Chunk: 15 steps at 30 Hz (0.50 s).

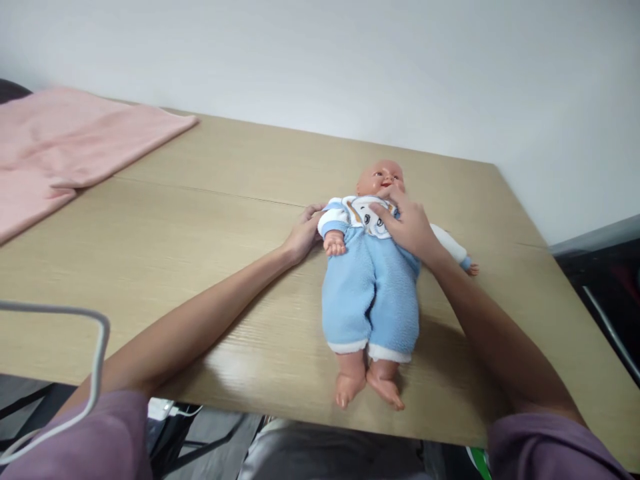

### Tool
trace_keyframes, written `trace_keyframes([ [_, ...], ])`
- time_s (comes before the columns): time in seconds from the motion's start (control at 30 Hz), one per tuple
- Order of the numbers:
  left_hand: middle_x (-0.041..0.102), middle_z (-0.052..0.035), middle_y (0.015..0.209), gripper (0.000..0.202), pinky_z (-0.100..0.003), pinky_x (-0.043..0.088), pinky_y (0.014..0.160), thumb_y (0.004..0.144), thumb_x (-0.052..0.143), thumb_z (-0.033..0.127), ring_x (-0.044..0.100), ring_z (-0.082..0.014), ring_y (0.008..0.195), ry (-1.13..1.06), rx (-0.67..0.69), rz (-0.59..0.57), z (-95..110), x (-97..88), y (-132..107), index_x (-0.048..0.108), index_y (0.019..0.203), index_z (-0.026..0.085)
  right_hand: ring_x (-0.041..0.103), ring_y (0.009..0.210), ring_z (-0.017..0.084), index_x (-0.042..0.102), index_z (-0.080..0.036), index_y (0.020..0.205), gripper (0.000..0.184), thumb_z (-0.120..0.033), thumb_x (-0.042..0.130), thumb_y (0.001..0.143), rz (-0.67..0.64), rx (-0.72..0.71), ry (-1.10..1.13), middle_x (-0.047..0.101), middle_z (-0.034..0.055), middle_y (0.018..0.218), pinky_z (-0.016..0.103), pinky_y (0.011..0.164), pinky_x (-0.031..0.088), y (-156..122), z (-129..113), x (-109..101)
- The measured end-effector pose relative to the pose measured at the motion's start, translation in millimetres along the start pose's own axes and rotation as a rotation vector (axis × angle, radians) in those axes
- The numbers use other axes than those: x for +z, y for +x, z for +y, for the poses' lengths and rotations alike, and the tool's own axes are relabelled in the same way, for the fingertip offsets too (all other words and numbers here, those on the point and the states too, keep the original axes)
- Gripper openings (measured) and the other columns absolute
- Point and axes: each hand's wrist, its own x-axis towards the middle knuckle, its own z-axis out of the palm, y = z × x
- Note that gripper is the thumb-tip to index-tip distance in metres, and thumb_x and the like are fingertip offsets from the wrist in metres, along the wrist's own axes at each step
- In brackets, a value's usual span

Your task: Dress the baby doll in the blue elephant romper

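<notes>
A baby doll (373, 287) lies on its back on the wooden table, its head toward the wall and its bare feet toward me. It wears light blue fleece overalls and a white top with an animal face on the chest. My left hand (304, 235) grips the doll's side by the shoulder, its fingertips partly hidden behind the sleeve. Across the upper chest lies my right hand (410, 223), thumb on the bib and fingers near the chin, holding the doll's body. One doll arm (455, 247) stretches out past my right wrist.
A pink cloth (95, 137) is spread over the far left of the table (225, 173). A white cable (103, 333) loops in the left foreground. Behind the table stands a pale wall (320, 73). A dark object (607, 280) is beyond the right edge.
</notes>
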Motion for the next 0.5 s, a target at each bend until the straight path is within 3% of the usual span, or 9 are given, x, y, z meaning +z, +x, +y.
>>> trace_keyframes([
  [0.1, 0.08, -0.0072, 0.102, 0.015, -0.03, 0.06, 0.085, 0.094, 0.082, 0.034, 0.073, -0.02, 0.092, 0.026, 0.046, -0.06, 3, 1.6, 0, 0.08, 0.096, 0.019, 0.069, 0.092, 0.027, 0.073, -0.025, 0.107, 0.036, -0.061, 0.072, 0.106, -0.043, 0.058, 0.035, 0.081, 0.0039, 0.102, 0.039, 0.089, 0.053, 1, 7, 6],
  [0.23, 0.084, -0.0083, 0.106, 0.017, -0.034, 0.061, 0.097, 0.089, 0.081, 0.034, 0.076, -0.0235, 0.101, 0.024, 0.09, -0.098, 8, 4.8, 10, 0.083, 0.092, 0.018, 0.07, 0.1, 0.028, 0.073, -0.025, 0.105, 0.045, -0.07, 0.072, 0.104, -0.073, 0.049, 0.123, 0.08, 0.0043, 0.106, 0.041, 0.096, 0.054, 4, 18, 11],
  [0.4, 0.079, -0.0069, 0.082, 0.022, -0.037, 0.062, 0.084, 0.092, 0.076, 0.034, 0.071, -0.0222, 0.079, 0.119, -0.027, -0.143, 12, 11.6, 35, 0.074, 0.079, 0.017, 0.069, 0.093, 0.024, 0.07, -0.026, 0.104, 0.063, -0.087, 0.079, 0.091, -0.138, 0.161, 0.405, 0.077, 0.0032, 0.101, 0.037, 0.084, 0.058, 6, 36, 14],
  [0.5, 0.075, -0.0096, 0.071, 0.041, -0.042, 0.064, 0.078, 0.105, 0.07, 0.044, 0.066, -0.0221, 0.067, 0.226, 0.081, -0.216, 15, 18.6, 48, 0.073, 0.076, 0.015, 0.068, 0.083, 0.021, 0.067, -0.028, 0.103, 0.066, -0.088, 0.088, 0.082, -0.115, 0.267, 0.587, 0.075, 0.0005, 0.094, 0.033, 0.075, 0.059, 6, 49, 19],
])
